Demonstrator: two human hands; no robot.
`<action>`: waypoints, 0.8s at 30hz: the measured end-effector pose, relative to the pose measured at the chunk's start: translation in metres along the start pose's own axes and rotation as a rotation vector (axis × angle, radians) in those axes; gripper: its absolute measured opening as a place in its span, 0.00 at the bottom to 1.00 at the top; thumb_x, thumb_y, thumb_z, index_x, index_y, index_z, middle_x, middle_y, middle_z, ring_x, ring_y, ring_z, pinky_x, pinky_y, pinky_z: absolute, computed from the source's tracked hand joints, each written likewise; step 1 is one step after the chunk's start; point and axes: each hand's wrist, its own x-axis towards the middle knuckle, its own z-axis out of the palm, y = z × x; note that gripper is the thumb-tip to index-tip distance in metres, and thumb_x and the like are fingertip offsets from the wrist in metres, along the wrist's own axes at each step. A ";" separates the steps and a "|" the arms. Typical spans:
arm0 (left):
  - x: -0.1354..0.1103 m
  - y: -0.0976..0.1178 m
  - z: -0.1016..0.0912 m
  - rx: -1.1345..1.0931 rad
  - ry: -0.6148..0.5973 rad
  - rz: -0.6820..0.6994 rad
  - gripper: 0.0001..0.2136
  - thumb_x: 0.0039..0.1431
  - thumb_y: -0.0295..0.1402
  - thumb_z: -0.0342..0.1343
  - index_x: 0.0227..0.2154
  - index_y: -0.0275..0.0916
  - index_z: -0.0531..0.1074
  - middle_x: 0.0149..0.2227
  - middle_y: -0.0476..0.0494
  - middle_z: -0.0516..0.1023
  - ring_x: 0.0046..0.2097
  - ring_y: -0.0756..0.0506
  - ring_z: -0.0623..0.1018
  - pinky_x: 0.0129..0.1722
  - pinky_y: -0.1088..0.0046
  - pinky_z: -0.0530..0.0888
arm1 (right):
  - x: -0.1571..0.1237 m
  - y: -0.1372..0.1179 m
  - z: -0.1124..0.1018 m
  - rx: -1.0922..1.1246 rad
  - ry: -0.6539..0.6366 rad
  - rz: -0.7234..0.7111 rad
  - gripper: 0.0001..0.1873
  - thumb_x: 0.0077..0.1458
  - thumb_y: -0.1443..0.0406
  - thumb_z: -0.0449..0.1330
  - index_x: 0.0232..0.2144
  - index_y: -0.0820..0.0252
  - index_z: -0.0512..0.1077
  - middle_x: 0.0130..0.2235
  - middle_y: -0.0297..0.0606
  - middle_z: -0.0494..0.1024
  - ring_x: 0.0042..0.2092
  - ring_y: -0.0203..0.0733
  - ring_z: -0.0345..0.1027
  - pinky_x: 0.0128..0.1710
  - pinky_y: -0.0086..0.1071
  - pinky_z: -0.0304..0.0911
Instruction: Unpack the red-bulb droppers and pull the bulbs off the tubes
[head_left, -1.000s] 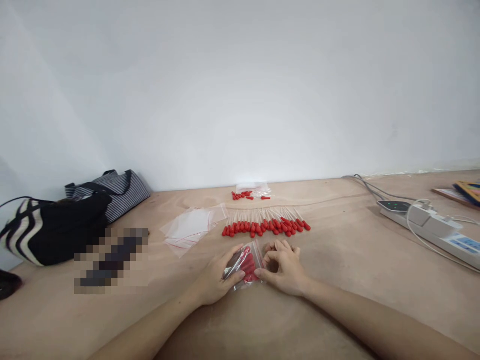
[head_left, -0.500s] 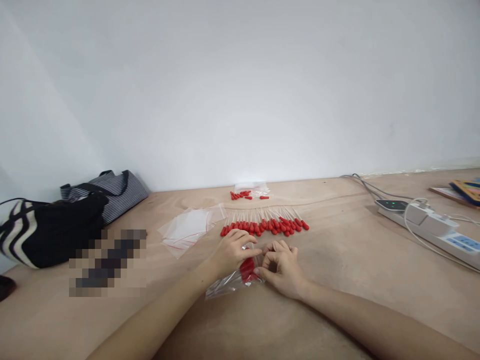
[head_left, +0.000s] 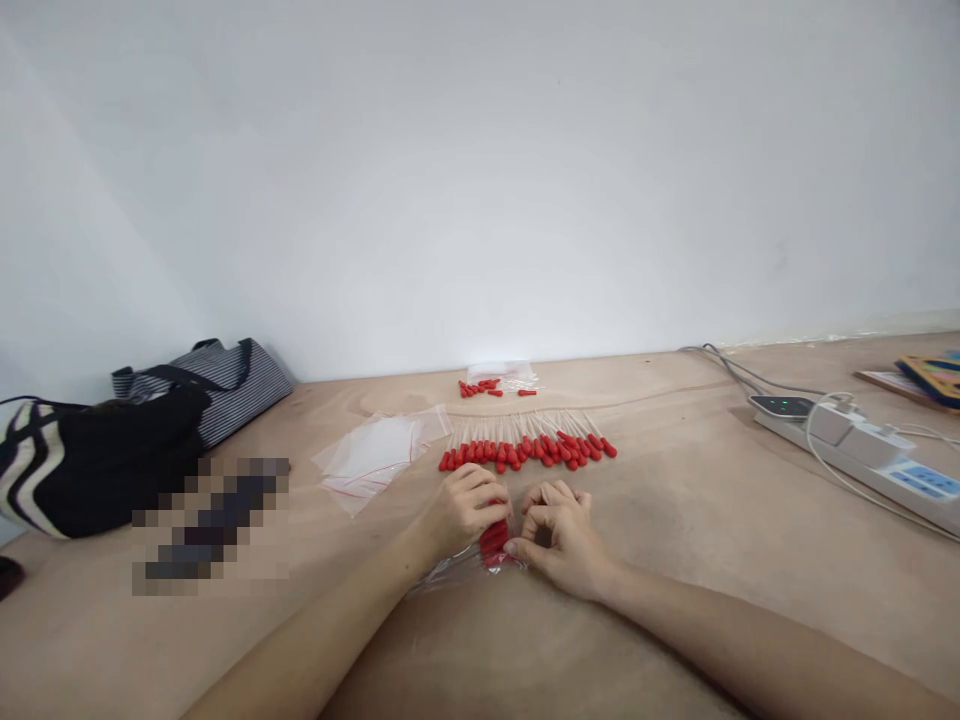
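A clear zip bag (head_left: 452,572) lies on the table in front of me, with droppers inside whose red bulbs (head_left: 493,545) show through the plastic. My left hand (head_left: 469,510) is closed over the bag's upper left part, fingers curled on the plastic. At its right edge my right hand (head_left: 561,535) pinches the bag between thumb and fingers, though the exact grip is partly hidden. Just beyond my hands lies a row of droppers (head_left: 551,450), red bulbs toward me and thin pale stems pointing away.
Flat empty zip bags (head_left: 375,452) lie to the left of the row. Farther back are more red-bulbed droppers (head_left: 480,387) by another clear bag (head_left: 499,371). Black and striped bags (head_left: 127,455) stand at left. A power strip (head_left: 892,470) with cables is at right.
My left hand's fingers have come down and curled closer onto the bag. My right hand stays at the bag's right edge, nearly unmoved.
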 end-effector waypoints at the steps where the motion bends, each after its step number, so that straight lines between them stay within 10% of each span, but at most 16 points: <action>1: 0.000 0.000 0.000 -0.005 -0.007 0.000 0.12 0.58 0.26 0.44 0.25 0.39 0.71 0.29 0.49 0.76 0.34 0.50 0.68 0.36 0.70 0.64 | 0.000 0.000 0.000 0.007 0.002 0.007 0.15 0.48 0.57 0.58 0.17 0.60 0.66 0.31 0.32 0.69 0.36 0.37 0.59 0.36 0.35 0.44; 7: -0.005 -0.002 0.003 -0.025 -0.008 -0.023 0.12 0.59 0.26 0.44 0.27 0.40 0.72 0.30 0.49 0.77 0.35 0.50 0.69 0.36 0.71 0.64 | 0.004 0.004 -0.010 -0.074 0.078 -0.185 0.12 0.49 0.72 0.51 0.35 0.54 0.67 0.34 0.33 0.70 0.38 0.38 0.58 0.37 0.35 0.44; 14: -0.005 -0.001 0.005 -0.073 0.006 -0.057 0.14 0.59 0.25 0.43 0.26 0.40 0.72 0.29 0.48 0.76 0.34 0.50 0.70 0.35 0.72 0.66 | 0.006 0.015 -0.013 -0.280 0.116 -0.539 0.07 0.49 0.70 0.51 0.26 0.55 0.68 0.34 0.32 0.70 0.37 0.37 0.57 0.39 0.38 0.42; 24: -0.006 0.000 0.006 -0.148 0.042 -0.077 0.14 0.59 0.26 0.43 0.24 0.39 0.71 0.27 0.46 0.76 0.31 0.51 0.72 0.33 0.74 0.68 | 0.009 0.014 -0.014 -0.323 0.167 -0.525 0.09 0.53 0.68 0.50 0.28 0.55 0.69 0.32 0.33 0.70 0.35 0.36 0.57 0.39 0.37 0.42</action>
